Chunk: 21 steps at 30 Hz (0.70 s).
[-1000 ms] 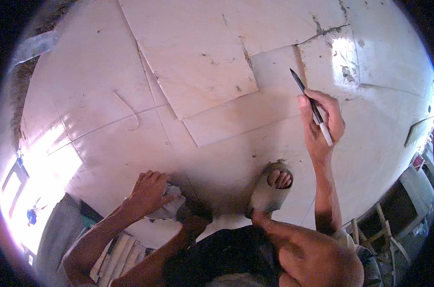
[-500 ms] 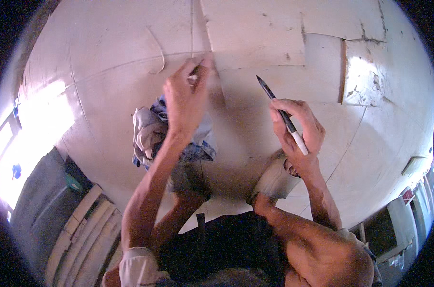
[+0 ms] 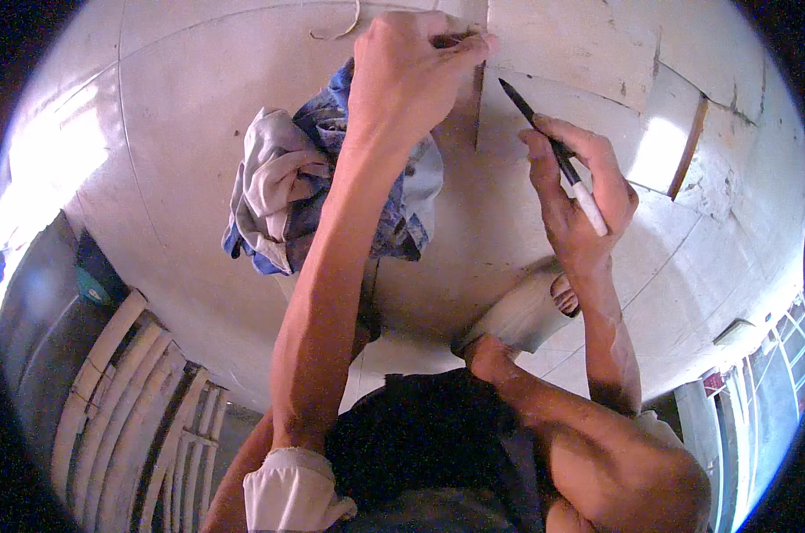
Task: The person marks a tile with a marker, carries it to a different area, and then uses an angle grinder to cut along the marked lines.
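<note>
My left hand (image 3: 402,80) reaches to the top middle, above a crumpled blue and white cloth (image 3: 273,164), its fingers closed round something I cannot make out near a raised edge of the pale panels (image 3: 562,49). A little lower, to its right, my right hand (image 3: 575,222) grips a black pen with a white end (image 3: 520,99), the dark tip pointing up and left, toward the left hand. A thin pale curved strip (image 3: 331,34) lies just left of my left fingers.
My right sandalled foot (image 3: 518,315) rests on the pale surface below the right hand. Long pale slats (image 3: 118,400) fill the lower left beside a grey panel (image 3: 38,329). More framework (image 3: 757,373) shows at the lower right. Bright glare lies on the left and on a right-hand panel.
My left hand has moved from low at the left up to the top middle, uncovering more of the cloth. The pen, still held, shifted left, then up and right in the frame as the view moved.
</note>
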Motion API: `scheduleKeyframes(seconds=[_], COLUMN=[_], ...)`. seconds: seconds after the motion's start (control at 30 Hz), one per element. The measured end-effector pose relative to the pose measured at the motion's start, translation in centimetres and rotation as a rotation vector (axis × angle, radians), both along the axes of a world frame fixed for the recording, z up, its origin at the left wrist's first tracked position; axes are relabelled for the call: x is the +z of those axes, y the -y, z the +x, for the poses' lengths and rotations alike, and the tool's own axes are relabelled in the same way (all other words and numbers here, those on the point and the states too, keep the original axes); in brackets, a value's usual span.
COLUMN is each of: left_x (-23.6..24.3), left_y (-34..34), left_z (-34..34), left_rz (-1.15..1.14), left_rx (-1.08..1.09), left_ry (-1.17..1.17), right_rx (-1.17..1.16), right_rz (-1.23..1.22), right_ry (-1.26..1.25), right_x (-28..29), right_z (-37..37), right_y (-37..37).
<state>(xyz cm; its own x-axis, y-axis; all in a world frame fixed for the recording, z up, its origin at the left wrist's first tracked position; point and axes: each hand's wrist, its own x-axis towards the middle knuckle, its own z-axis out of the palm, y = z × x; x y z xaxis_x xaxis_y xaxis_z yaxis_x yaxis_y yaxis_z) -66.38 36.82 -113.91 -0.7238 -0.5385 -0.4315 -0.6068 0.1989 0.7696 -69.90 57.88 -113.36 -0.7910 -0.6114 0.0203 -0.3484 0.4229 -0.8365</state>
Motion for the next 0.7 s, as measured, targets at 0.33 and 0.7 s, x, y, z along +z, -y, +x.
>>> scheduleKeyframes(seconds=[0.33,0.7], left_x=[2.8,3.6], left_y=[0.5,0.8], left_z=[-2.8,-3.7], left_rz=[-0.008,0.022], left_rx=[0.003,-0.032], left_ry=[0.155,0.213], right_rx=[0.005,0.017], right_rz=[0.026,-0.012], right_ry=[0.011,0.020], right_x=[-0.6,-1.2], right_z=[-0.7,-1.1], right_y=[1.2,1.9])
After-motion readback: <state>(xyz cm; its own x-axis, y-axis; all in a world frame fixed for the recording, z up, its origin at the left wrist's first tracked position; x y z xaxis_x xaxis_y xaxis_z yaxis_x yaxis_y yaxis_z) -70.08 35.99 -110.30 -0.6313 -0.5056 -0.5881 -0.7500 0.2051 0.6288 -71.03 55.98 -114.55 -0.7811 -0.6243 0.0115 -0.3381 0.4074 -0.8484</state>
